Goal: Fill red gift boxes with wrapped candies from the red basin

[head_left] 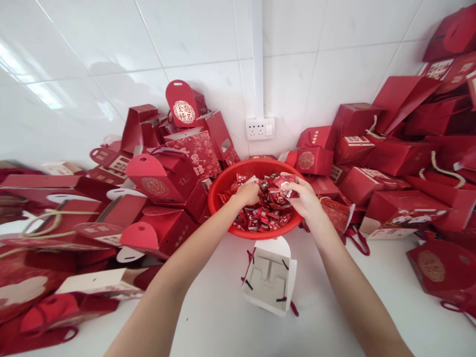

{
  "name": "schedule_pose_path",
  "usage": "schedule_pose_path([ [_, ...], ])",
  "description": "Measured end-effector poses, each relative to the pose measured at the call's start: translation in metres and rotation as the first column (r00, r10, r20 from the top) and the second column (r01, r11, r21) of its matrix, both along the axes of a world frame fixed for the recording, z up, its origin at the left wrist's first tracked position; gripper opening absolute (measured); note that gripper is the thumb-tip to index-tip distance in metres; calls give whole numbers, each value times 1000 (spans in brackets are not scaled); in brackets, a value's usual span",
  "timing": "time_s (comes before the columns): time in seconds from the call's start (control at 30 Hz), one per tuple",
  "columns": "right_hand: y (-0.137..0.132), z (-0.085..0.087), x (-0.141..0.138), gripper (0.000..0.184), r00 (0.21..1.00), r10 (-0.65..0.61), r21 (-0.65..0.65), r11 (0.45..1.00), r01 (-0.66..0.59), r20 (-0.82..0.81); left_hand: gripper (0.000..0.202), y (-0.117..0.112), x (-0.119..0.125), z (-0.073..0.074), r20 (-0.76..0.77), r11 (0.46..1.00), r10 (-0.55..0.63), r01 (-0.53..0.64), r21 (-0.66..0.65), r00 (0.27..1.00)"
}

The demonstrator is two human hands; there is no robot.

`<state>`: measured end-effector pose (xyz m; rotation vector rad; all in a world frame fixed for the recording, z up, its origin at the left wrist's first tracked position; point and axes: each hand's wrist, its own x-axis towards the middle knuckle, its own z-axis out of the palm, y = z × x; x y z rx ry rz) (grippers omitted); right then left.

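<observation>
A round red plastic basin [213, 198] stands against the wall, filled with small red wrapped candies [262, 218]. My left hand [248, 194] reaches down into the candies, its fingers curled and partly hidden among them. Above the basin's right side, my right hand [305, 197] grips a red candy packet [288, 184] with white print between thumb and fingers. Just in front of the basin sits an open gift box [268, 282], its pale inside facing up with nothing in it. Dark red ribbon ends stick out at its sides.
Piles of red gift boxes [159, 178] with rope or ribbon handles crowd the left side. More red boxes [386, 148] are stacked on the right. A wall socket [260, 129] sits behind the basin on the white tiled wall [201, 39].
</observation>
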<state>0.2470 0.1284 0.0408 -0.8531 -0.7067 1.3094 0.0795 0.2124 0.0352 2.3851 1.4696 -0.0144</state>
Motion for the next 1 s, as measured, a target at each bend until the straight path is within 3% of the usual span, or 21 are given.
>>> schedule_pose_path([
  [0.17,1,-1,0,37,1000,4,-2,1000,-4,8,25,-1,8,-1,-106,1000,-25,25,0,994],
  [0.4,2,-3,-1,40,1000,-3,2,1000,3,6,62,-1,8,-7,-84,995,-98,98,-7,992],
  [0.6,0,-1,-3,39,1000,-9,-9,1000,9,8,30,2,10,-12,-26,995,-91,90,-34,996],
  [0.8,0,0,-2,38,1000,-8,-3,1000,8,9,20,7,-3,3,218,994,-78,92,-56,973],
  [1.0,2,-2,-1,37,1000,-22,-16,1000,22,2,29,2,-20,18,517,999,-41,38,16,855],
])
